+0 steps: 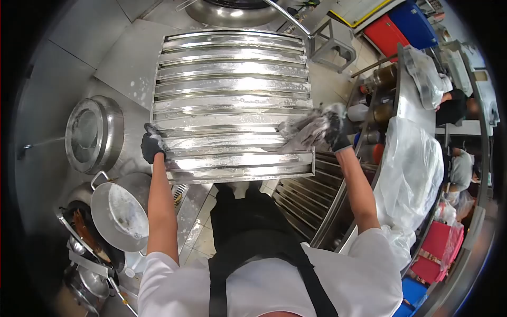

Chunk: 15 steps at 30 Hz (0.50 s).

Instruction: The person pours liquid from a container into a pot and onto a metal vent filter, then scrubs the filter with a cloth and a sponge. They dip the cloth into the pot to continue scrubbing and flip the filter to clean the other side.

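A large stainless steel baffle filter (pixel 232 101) with wet, soapy slats lies in front of me. My left hand (pixel 152 145), in a black glove, is closed around the filter's left edge near its lower corner, with suds on the fingers. On the opposite side, my right hand (pixel 337 134), also gloved in black, grips a grey, soapy cloth (pixel 308 130). The cloth hangs over the right end of the lower slats and is smeared by motion. Some of the right hand's fingers are hidden by foam and cloth.
A second slatted filter (pixel 309 198) leans at lower right. On the left are a round metal lid (pixel 84 134), a deep pot (pixel 120 211) and a wok (pixel 82 232). A grey stool (pixel 334 45) stands behind. Plastic sheeting (pixel 409 169) covers the right-hand shelf; people work beyond it.
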Available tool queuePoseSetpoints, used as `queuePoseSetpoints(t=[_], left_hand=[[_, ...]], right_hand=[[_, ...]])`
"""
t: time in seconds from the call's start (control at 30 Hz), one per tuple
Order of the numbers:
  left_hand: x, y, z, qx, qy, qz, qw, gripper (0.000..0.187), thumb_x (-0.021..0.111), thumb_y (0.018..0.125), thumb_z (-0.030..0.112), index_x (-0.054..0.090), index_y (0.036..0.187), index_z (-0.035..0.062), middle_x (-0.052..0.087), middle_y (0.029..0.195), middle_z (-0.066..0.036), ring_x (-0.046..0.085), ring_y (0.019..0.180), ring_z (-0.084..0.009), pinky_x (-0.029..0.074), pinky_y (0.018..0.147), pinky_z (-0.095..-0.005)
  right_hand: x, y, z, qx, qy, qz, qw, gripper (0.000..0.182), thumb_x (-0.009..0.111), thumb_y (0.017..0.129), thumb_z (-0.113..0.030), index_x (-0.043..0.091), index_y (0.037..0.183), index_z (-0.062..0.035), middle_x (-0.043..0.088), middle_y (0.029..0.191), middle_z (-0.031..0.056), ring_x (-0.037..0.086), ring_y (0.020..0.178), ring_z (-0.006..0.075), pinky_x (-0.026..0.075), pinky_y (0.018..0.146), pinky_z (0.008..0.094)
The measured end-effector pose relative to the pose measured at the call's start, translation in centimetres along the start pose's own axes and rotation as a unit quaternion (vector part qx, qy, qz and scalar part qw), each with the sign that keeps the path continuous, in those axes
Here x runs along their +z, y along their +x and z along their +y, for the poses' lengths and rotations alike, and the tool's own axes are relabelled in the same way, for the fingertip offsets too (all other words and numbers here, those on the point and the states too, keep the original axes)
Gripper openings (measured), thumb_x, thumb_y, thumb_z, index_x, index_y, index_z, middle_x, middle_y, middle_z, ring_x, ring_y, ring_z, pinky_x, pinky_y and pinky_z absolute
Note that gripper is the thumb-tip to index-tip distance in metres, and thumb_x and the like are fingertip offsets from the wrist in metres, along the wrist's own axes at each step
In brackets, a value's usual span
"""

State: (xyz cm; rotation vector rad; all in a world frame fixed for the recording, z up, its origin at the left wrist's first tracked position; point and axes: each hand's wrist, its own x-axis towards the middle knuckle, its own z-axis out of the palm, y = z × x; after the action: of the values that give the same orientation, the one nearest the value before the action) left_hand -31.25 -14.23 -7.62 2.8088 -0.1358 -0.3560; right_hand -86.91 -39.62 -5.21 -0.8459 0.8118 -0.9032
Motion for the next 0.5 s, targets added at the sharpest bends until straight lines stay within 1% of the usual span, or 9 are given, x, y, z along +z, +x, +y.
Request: queuePoseSetpoints(t=[0.03,0.1,0.17,0.27,0.37,0.4,0.43,0.47,0.5], left_hand=[[-0.1,0.0,0.3,0.001,0.003,0.008,1.0,0.075,0.023,0.092,0.07,0.07,0.104,0.013,0.068,0.107,-0.018,0.062,0.105,-0.0407,0.049,0.088,-0.0525],[-0.2,-0.1,0.4,0.003,0.027,-0.025,0.999,0.071,0.027,0.093,0.068,0.07,0.106,0.0132,0.069,0.106,-0.017,0.064,0.102,-0.038,0.049,0.087,-0.0483],[3.3,3.0,-2.7,0.088,-0.003,0.029,0.996,0.048,0.051,0.087,0.054,0.068,0.11,0.0157,0.07,0.101,-0.015,0.066,0.098,-0.0361,0.051,0.082,-0.0455],[1.1,2.0,-0.6,0.058,0.003,-0.041,0.997,0.039,0.053,0.082,0.034,0.067,0.113,0.0148,0.067,0.109,-0.019,0.063,0.103,-0.0392,0.05,0.086,-0.0478],[2.4,3.4,0.0,0.071,0.016,-0.002,0.997,0.042,0.051,0.086,0.043,0.067,0.112,0.0134,0.065,0.113,-0.02,0.061,0.107,-0.0409,0.048,0.09,-0.0487],[2.7,4.0,0.2,0.062,0.013,-0.003,0.998,0.042,0.051,0.086,0.043,0.067,0.112,0.0134,0.065,0.113,-0.02,0.061,0.107,-0.0409,0.048,0.09,-0.0487],[3.0,4.7,0.2,0.077,0.018,-0.011,0.997,0.056,0.045,0.086,0.058,0.067,0.11,0.0125,0.065,0.113,-0.021,0.061,0.107,-0.0415,0.048,0.09,-0.0493],[3.2,5.2,0.1,0.092,0.023,-0.02,0.995,0.071,0.038,0.087,0.072,0.068,0.109,0.0116,0.065,0.112,-0.022,0.06,0.107,-0.0421,0.047,0.09,-0.0499],[3.3,5.2,0.1,0.081,0.018,-0.023,0.996,0.071,0.038,0.087,0.072,0.068,0.109,0.0116,0.065,0.112,-0.022,0.06,0.107,-0.0421,0.047,0.09,-0.0499]], right_hand=[[2.0,-0.6,-1.9,0.086,0.153,0.052,0.983,0.026,0.056,0.094,-0.025,0.058,0.114,-0.009,0.065,0.098,0.0114,0.066,0.083,0.0271,0.058,0.068,0.0415],[6.4,-1.6,-6.8,0.036,0.114,-0.027,0.992,0.026,0.055,0.095,-0.024,0.058,0.113,-0.0053,0.065,0.099,0.0111,0.066,0.085,0.0263,0.057,0.072,0.0406],[8.5,-0.5,-10.2,-0.072,0.081,0.02,0.994,0.028,0.053,0.094,-0.022,0.058,0.114,-0.0029,0.065,0.101,0.0118,0.065,0.088,0.0262,0.056,0.078,0.0389],[10.2,1.4,-15.5,-0.131,0.069,-0.055,0.987,0.031,0.048,0.093,-0.018,0.057,0.117,-0.0003,0.065,0.107,0.0133,0.065,0.094,0.0257,0.054,0.085,0.0381],[13.0,3.2,-16.5,-0.123,0.001,-0.074,0.99,0.033,0.047,0.096,-0.022,0.056,0.119,0.0,0.066,0.107,0.0138,0.065,0.096,0.0252,0.054,0.086,0.0382],[12.0,4.9,-15.4,-0.057,0.043,-0.083,0.994,0.037,0.049,0.096,-0.027,0.056,0.12,0.0004,0.066,0.108,0.0136,0.065,0.097,0.0248,0.054,0.087,0.0373],[10.8,6.6,-13.9,0.011,0.083,-0.091,0.992,0.041,0.051,0.096,-0.032,0.055,0.121,0.0008,0.065,0.109,0.0135,0.065,0.098,0.0245,0.053,0.088,0.0365],[8.5,8.9,-10.7,0.03,0.018,-0.159,0.987,0.046,0.051,0.097,-0.035,0.051,0.127,0.0001,0.062,0.117,0.0121,0.062,0.105,0.0224,0.05,0.092,0.0342],[6.9,11.1,-8.0,0.049,-0.049,-0.226,0.972,0.051,0.05,0.098,-0.037,0.048,0.134,-0.0006,0.059,0.124,0.0106,0.058,0.112,0.0203,0.047,0.096,0.0319]])
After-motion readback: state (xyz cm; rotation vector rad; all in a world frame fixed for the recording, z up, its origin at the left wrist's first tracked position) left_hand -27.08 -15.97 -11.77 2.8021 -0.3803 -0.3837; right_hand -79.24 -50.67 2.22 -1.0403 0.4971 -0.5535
